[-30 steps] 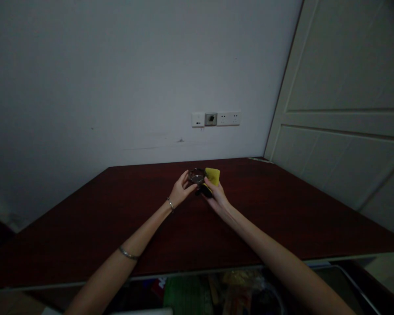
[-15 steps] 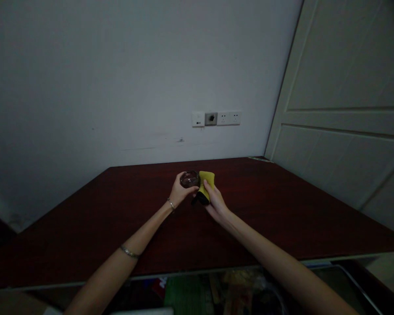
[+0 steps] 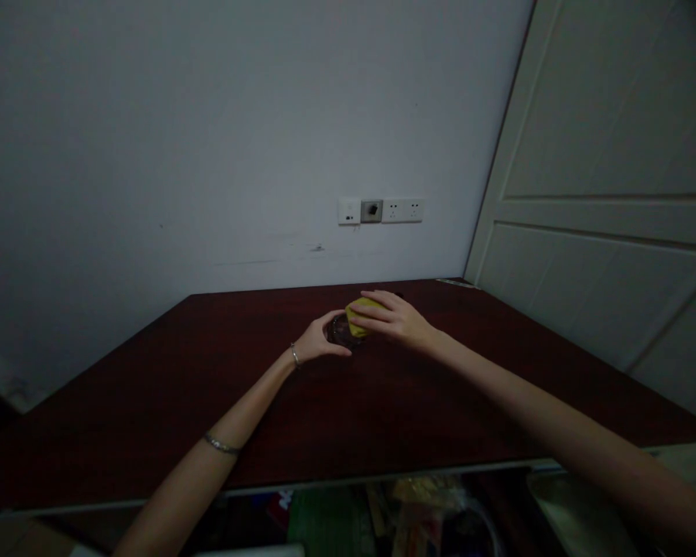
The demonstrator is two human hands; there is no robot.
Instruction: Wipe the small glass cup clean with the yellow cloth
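My left hand (image 3: pixel 319 339) curls around the near and left side of a dark, see-through glass ashtray (image 3: pixel 337 333), its thumb along the near side. From the right, my right hand (image 3: pixel 397 319) grips a soft yellow piece (image 3: pixel 355 319) that looks like a sponge or pad. Its fingers lie over the top of the yellow piece, which covers the right part of the ashtray's rim. A small black bit shows behind the right hand. Whether the yellow piece reaches inside the ashtray, I cannot tell.
Both hands are over a dark red wooden tabletop (image 3: pixel 267 402). A pale wall with a row of sockets (image 3: pixel 403 210) stands behind it, and a white panelled door (image 3: pixel 603 209) on the right. Below the front edge, an open space holds a green item (image 3: pixel 328 522) and clutter.
My right hand has turned palm-down over the yellow piece and brought it onto the ashtray's right side. The ashtray and left hand have shifted slightly right and nearer.
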